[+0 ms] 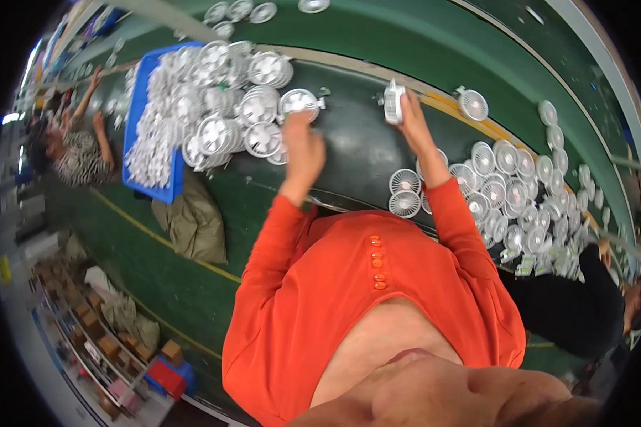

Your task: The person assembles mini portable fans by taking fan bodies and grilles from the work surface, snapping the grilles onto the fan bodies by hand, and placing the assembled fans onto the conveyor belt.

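Observation:
My right hand point(416, 122) is closed around a small white fan head point(393, 102), which it holds up edge-on above the dark green bench. My left hand point(305, 151) is smeared by motion. Its fingertips reach the lower rim of a round white fan part point(299, 100) at the right edge of the stacks; whether they grip it cannot be made out. Beside that hand, stacked white fan parts with blades point(262, 107) stand next to a blue tray point(139, 117) heaped with small white pieces.
Many round white fan grilles point(494, 191) cover the bench to my right. A lone fan point(472, 104) lies by the yellow strip beyond my right hand. An olive sack point(192, 224) stands below the tray. Other people work at far left point(84, 160) and right point(573, 302).

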A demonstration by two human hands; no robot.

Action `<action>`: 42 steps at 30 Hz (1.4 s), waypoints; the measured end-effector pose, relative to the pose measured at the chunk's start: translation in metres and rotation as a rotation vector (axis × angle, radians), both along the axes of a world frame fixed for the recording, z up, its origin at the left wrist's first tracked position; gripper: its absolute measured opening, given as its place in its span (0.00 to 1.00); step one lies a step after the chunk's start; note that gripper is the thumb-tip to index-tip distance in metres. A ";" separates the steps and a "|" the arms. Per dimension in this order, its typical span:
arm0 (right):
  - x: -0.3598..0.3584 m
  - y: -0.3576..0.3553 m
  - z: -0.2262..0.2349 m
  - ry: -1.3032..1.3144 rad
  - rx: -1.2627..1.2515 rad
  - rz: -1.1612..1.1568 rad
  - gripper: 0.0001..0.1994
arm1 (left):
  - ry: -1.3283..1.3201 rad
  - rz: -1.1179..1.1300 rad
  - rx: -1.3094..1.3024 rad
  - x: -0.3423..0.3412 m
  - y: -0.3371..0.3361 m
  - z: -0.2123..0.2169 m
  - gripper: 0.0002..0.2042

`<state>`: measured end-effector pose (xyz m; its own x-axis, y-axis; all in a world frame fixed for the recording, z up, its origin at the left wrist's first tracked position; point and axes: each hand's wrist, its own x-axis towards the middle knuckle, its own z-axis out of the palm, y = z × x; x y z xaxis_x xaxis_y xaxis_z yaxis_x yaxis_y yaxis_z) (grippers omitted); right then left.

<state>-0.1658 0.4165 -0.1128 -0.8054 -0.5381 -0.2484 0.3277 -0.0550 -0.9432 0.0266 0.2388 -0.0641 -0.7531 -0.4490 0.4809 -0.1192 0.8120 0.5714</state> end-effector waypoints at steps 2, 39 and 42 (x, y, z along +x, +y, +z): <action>-0.027 0.016 0.009 0.075 0.186 -0.174 0.34 | -0.098 0.041 -0.156 0.016 -0.040 0.013 0.19; 0.060 0.056 0.051 1.016 0.324 -0.106 0.12 | 0.117 -0.079 1.972 -0.019 0.098 -0.050 0.16; 0.091 0.040 0.038 0.953 0.344 0.102 0.20 | 0.099 -0.333 2.118 -0.027 0.103 -0.049 0.24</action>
<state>-0.0749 0.4567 -0.0743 -0.7034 -0.6358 0.3179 -0.5800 0.2548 -0.7737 -0.0007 0.3417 -0.1132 -0.9076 -0.1156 -0.4036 -0.0644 -0.9116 0.4059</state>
